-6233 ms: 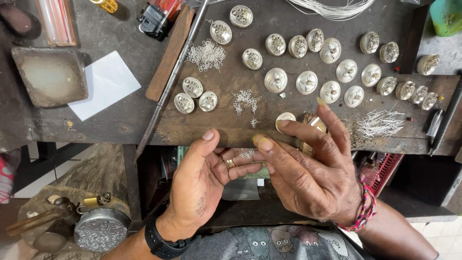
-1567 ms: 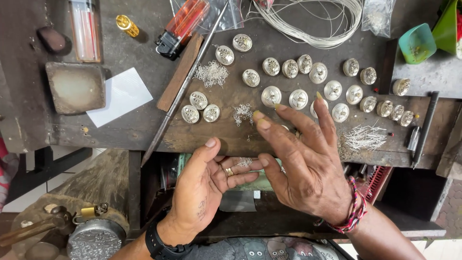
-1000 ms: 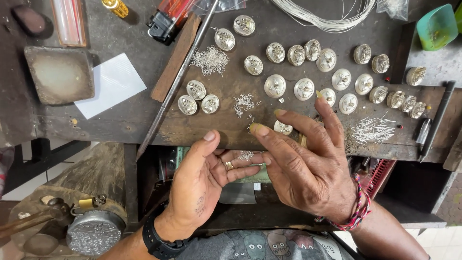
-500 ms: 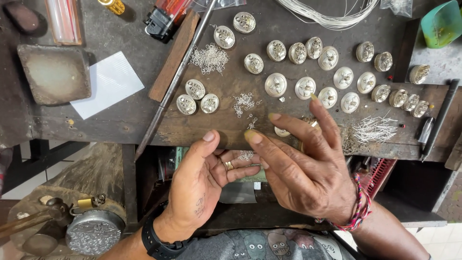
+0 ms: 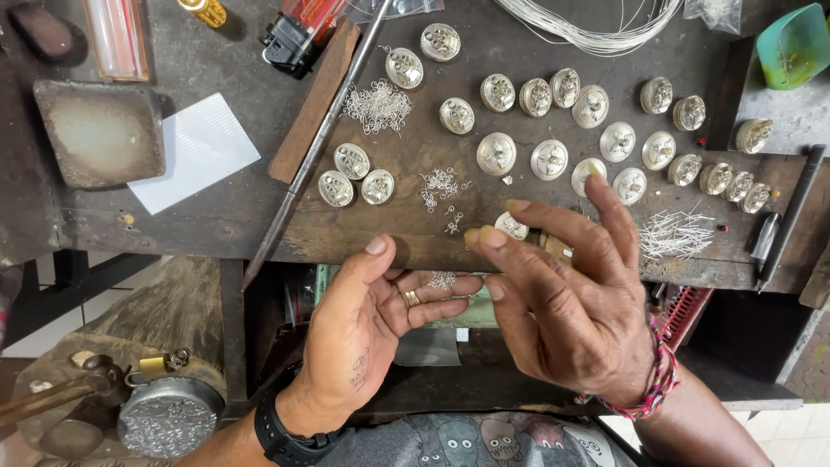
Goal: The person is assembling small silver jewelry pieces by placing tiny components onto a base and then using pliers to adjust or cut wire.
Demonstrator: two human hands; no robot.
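My left hand (image 5: pixel 372 324) lies palm up below the bench's front edge, cupped, with a small heap of tiny silver wire curls (image 5: pixel 443 279) on its fingers. My right hand (image 5: pixel 566 303) hovers just to the right of it, fingers spread, thumb and forefinger close together above the heap; whether they pinch a piece I cannot tell. Just beyond its fingertips a round silver disc (image 5: pixel 512 226) lies on the dark wooden bench (image 5: pixel 216 229). More wire curls (image 5: pixel 439 186) lie scattered on the wood.
Several round silver ornamented discs (image 5: pixel 548 159) lie in rows across the bench. A pile of straight wire bits (image 5: pixel 674 233), a long metal rod (image 5: pixel 316 147), a wooden stick (image 5: pixel 313 99), white paper (image 5: pixel 197 151), a stone block (image 5: pixel 102 131), coiled wire (image 5: pixel 588 26) and a green tub (image 5: pixel 794 47) surround them.
My right hand's fingers have drawn back from the bench edge toward the left palm. The view has shifted a little; my left hand stays cupped in place.
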